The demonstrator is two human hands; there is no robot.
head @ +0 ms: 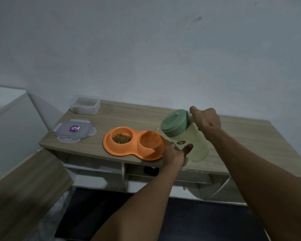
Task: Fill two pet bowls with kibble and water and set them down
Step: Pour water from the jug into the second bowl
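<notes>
Two hands carry the tilted jug point(189, 141). The right hand point(205, 120) is curled round its handle beside the green lid, and the left hand point(175, 152) cups the body from below. Water point(153, 134) streams into the orange double bowl point(108, 145) just left of the left hand; its farther cup holds kibble point(121, 138). The smooth-walled jug probably feels heavy and slippery, so handle plus underside support suits it.
</notes>
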